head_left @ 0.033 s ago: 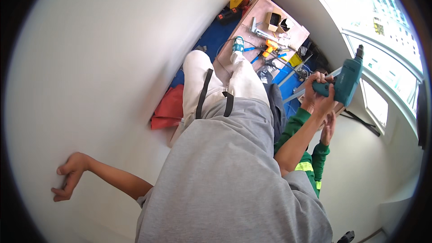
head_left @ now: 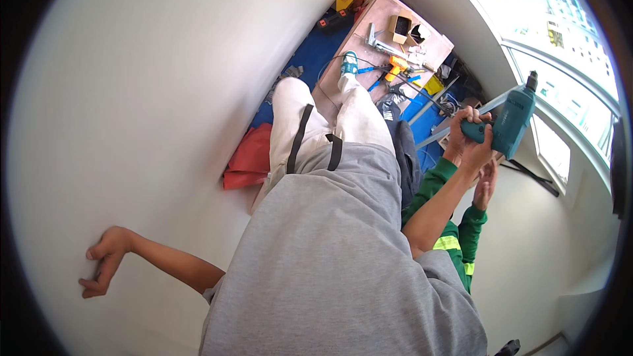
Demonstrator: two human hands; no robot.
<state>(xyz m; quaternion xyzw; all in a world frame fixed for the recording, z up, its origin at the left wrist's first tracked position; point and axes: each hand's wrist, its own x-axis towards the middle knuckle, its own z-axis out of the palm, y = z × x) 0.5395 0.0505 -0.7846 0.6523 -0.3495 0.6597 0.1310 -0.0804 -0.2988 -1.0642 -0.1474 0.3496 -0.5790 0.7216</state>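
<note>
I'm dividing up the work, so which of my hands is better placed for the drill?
Probably your right hand: it's already up at the drill, beside a co-worker's hand. Your left hand is well away, by the wall.

My right grip (head_left: 477,153) and a co-worker's hand (head_left: 455,136) meet at a teal drill (head_left: 513,122); my left grip (head_left: 109,259) is beside a pale wall (head_left: 138,99).

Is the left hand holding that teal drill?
No, the left hand has no tool, and the teal drill is by the right hand.
</note>
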